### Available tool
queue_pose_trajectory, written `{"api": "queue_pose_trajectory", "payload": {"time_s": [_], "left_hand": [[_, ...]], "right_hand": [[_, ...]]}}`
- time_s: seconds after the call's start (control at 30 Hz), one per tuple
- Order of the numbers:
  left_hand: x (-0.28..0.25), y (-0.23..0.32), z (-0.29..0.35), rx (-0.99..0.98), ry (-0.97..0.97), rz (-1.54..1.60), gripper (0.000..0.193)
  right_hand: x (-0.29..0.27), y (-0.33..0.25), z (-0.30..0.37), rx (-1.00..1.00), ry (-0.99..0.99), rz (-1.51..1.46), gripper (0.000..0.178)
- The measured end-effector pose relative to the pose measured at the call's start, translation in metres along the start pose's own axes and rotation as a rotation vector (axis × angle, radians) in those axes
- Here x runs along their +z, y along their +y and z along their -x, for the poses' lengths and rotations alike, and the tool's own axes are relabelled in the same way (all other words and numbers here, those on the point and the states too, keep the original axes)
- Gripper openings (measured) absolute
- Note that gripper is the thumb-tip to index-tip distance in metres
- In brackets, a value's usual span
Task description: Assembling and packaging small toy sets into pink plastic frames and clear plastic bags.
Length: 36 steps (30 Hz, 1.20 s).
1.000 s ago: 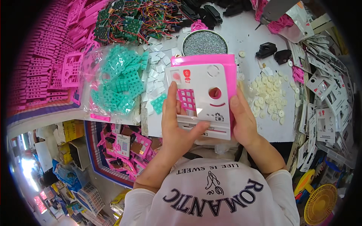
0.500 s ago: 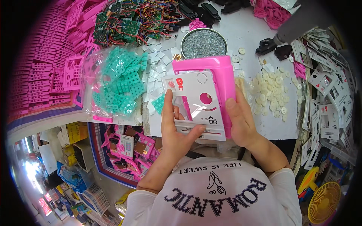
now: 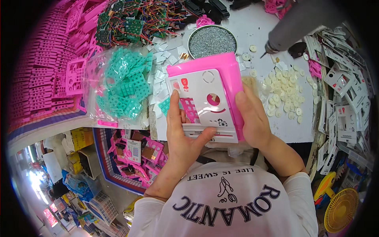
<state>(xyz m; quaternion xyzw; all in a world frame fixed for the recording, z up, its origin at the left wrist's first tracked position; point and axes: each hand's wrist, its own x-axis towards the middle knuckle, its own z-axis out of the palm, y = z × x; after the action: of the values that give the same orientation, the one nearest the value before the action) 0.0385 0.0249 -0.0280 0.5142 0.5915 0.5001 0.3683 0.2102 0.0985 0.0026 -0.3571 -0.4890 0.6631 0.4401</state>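
Note:
My left hand (image 3: pixel 179 136) is closed on a white printed faceplate (image 3: pixel 209 85), its thumb across the lower edge and its fingers along the left side. The plate has a round hole, a curved slot and a square window. Directly behind it is a pink plastic casing (image 3: pixel 209 60), and pink grid work shows through the window. With its thumb on the near face, my right hand (image 3: pixel 254 118) grips the casing's right side. Plate and casing overlap closely; whether they are joined I cannot tell. The fingers behind the casing are hidden.
A round tin of small screws (image 3: pixel 212 41) stands beyond my hands. A grey electric screwdriver (image 3: pixel 290 29) hangs at upper right above cream discs (image 3: pixel 286 91). Teal keypads (image 3: pixel 124 85) lie bagged at left, near stacked pink shells (image 3: pixel 43 75). White faceplates (image 3: pixel 347 122) pile up at right.
The pink casing has turned and shifted left behind the white faceplate, so its grid now shows through the window. The screwdriver has swung down and left.

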Motion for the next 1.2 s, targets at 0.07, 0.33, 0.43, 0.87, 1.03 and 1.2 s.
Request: {"api": "queue_pose_trajectory", "payload": {"time_s": [0.07, 0.33, 0.43, 0.87, 1.03, 1.2], "left_hand": [[0.001, 0.005, -0.004, -0.095, -0.034, 0.077, 0.115], [0.005, 0.008, -0.003, -0.191, -0.042, 0.186, 0.117], [0.001, 0.001, -0.002, -0.172, -0.009, 0.176, 0.118], [-0.012, 0.012, 0.003, -0.121, -0.053, -0.09, 0.1], [-0.014, -0.004, 0.004, 0.011, 0.222, 0.15, 0.066], [-0.032, 0.016, 0.03, 0.059, 0.146, 0.297, 0.044]], "right_hand": [[0.001, 0.001, -0.001, -0.05, 0.027, -0.016, 0.043], [-0.004, 0.015, -0.004, -0.305, -0.033, 0.204, 0.038], [-0.01, 0.015, -0.001, -0.188, -0.075, 0.14, 0.038], [-0.012, 0.008, -0.005, -0.057, -0.138, 0.033, 0.045], [-0.008, 0.001, -0.002, 0.048, -0.191, -0.11, 0.045], [-0.013, 0.0, -0.004, 0.248, -0.236, -0.357, 0.048]]}}
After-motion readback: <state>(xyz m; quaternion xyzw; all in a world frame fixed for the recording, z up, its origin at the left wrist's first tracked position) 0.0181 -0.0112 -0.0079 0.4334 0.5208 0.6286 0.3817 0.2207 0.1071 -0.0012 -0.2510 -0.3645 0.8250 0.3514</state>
